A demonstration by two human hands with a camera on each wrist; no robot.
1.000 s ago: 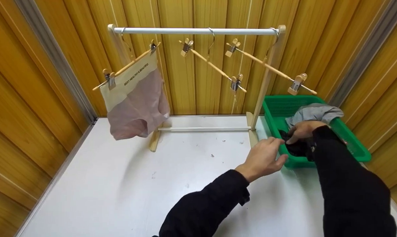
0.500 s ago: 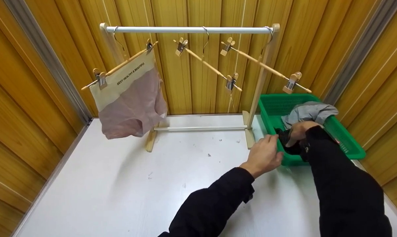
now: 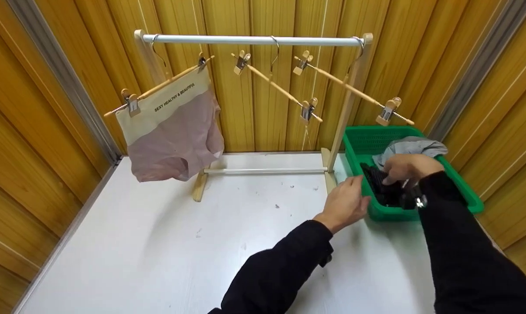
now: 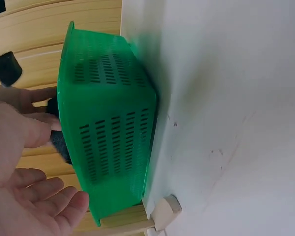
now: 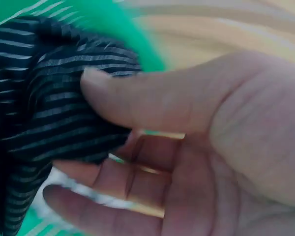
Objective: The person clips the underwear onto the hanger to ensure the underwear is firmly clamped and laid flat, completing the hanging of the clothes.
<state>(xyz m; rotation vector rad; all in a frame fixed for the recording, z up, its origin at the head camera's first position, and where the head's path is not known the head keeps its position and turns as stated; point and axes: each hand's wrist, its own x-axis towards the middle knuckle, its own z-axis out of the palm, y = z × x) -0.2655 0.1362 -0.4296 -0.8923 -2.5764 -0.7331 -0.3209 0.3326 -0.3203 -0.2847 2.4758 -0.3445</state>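
My right hand (image 3: 408,168) is inside the green basket (image 3: 393,213), pinching a dark cloth garment (image 3: 376,183). The right wrist view shows light stripes on this black cloth (image 5: 73,115), with the thumb on top and fingers beneath; its full shape is bunched up. Beside the basket's left rim is my left hand (image 3: 342,203), holding nothing. Its fingers (image 4: 51,194) look relaxed and loosely spread in the left wrist view. A grey cloth (image 3: 408,146) lies behind my right hand in the basket.
A small rack with a white rail (image 3: 254,40) stands at the back. Pink-and-cream underpants (image 3: 173,135) hang clipped on the left hanger. Two more clip hangers, the middle one (image 3: 273,83) and the right one (image 3: 354,89), hold no garment. Wood-look walls surround the white table (image 3: 158,248).
My right hand has lifted slightly, drawing the striped cloth up so more of it shows. My left hand has shifted a little left, staying near the rim. The hanging underpants have swung slightly.
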